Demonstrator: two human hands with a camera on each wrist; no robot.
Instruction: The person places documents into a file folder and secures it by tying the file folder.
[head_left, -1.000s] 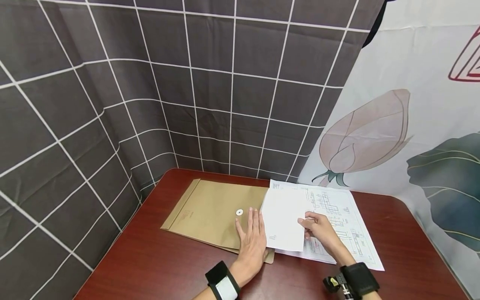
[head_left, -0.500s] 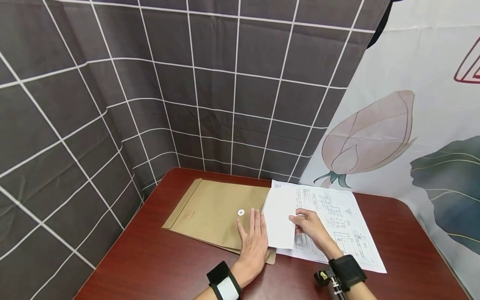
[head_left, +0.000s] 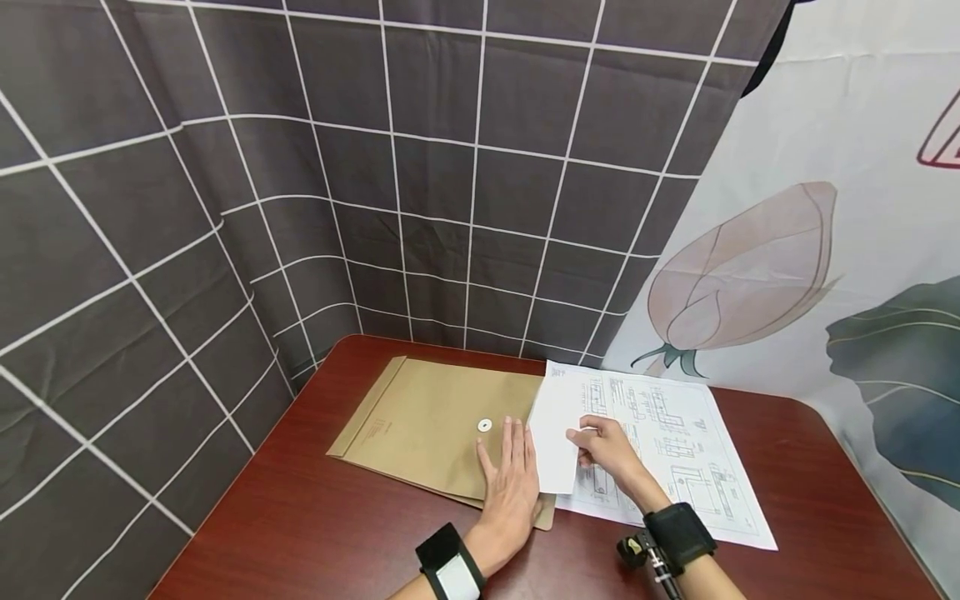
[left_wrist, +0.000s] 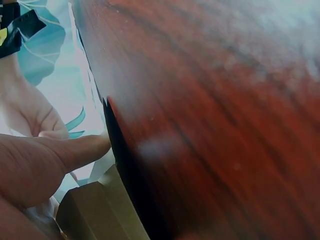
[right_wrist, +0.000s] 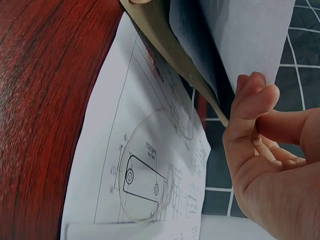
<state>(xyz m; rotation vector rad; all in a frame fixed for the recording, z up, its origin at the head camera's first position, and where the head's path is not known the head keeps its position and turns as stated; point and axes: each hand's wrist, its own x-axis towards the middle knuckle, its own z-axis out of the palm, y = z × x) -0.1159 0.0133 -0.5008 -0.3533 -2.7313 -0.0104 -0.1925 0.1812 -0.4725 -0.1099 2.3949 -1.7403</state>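
A brown paper document envelope (head_left: 427, 417) with a round white button lies on the table, its mouth facing right. My left hand (head_left: 508, 498) rests on it near that mouth, fingers straight, the thumb (left_wrist: 85, 150) stretched out at the edge in the left wrist view. White paper (head_left: 553, 454) sticks out of the mouth, its left part hidden inside. My right hand (head_left: 611, 457) pinches the paper's right edge between thumb and fingers. In the right wrist view, the paper (right_wrist: 255, 40) rises beside the gaping envelope lip (right_wrist: 175, 55).
A larger sheet with technical drawings (head_left: 697, 450) lies to the right, under the right hand and up against the envelope's mouth. The reddish-brown table (head_left: 300, 533) meets a dark checked cloth (head_left: 420, 183) behind and a white cloth with a printed flower bud (head_left: 738, 267) at right.
My right hand has moved left with the paper, and less of it shows outside the envelope. More of the drawing sheet is uncovered. My left hand stays on the envelope.
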